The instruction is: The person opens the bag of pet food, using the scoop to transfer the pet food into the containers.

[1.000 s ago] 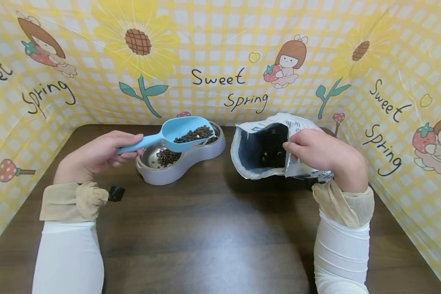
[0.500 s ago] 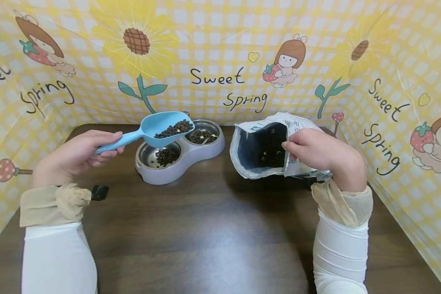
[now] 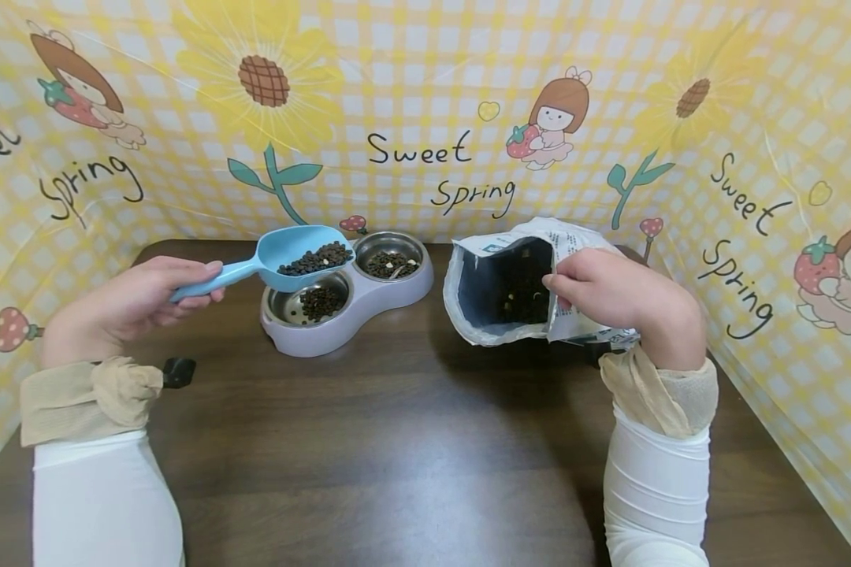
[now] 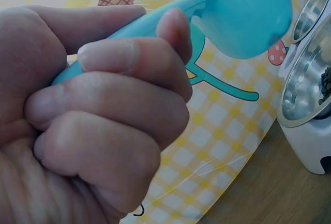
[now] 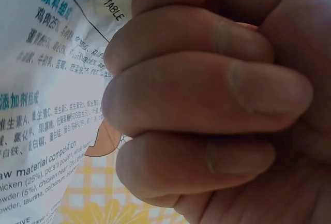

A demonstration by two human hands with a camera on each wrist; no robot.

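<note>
My left hand (image 3: 138, 295) grips the handle of a light blue scoop (image 3: 273, 244), its fingers (image 4: 108, 94) curled round it in the left wrist view. Brown kibble (image 3: 319, 258) lies in the scoop, which hovers over the left part of a pale double pet bowl (image 3: 369, 301). Both steel dishes hold some kibble; paler bits show among that in the right dish (image 3: 392, 256). On the right, my right hand (image 3: 610, 293) pinches the edge of an open white pet food bag (image 3: 461, 307), its mouth facing me. Dark kibble is inside. The right wrist view shows the bag's printed side (image 5: 46, 100).
Everything stands on a dark brown wooden table (image 3: 369, 441). A yellow checked cloth (image 3: 411, 102) printed with flowers and figures rises behind and along both sides. The bowl and the bag stand apart, near the table's back edge.
My left hand has drawn the loaded scoop leftward, from over the right dish to above the left one, dipping slightly at the end. My right hand and the bag stay in place.
</note>
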